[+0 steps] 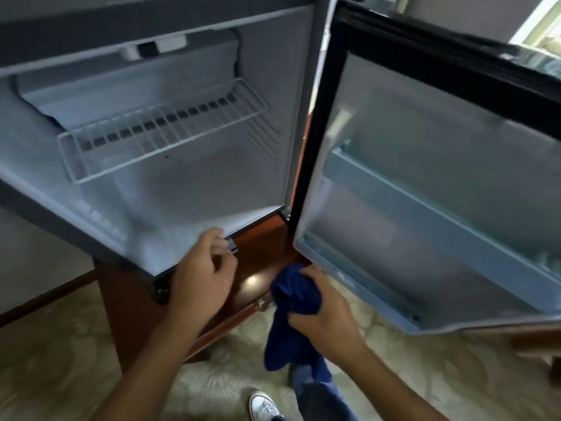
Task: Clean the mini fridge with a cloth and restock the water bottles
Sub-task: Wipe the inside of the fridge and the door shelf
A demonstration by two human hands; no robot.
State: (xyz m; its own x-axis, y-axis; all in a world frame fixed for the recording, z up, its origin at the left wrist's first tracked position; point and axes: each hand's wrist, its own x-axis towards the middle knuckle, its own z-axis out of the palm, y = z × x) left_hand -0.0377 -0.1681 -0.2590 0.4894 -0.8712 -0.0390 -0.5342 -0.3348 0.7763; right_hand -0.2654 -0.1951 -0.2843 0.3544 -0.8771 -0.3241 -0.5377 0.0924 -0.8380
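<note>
At the front lip of the open mini fridge [182, 183], my left hand [202, 268] reaches forward, loosely curled fingers touching the bottom edge and holding nothing. Below the open door [425, 192], my right hand [323, 311] grips the bunched blue cloth [291, 317]. I can read no writing anywhere.

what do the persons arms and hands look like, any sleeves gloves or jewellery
Both forearms are bare as far as the view shows, with no sleeve in the frame. The left hand and right hand wear no gloves. No watch, bracelet or ring shows, though the picture is somewhat blurred and the right hand's fingers are partly hidden.
</note>
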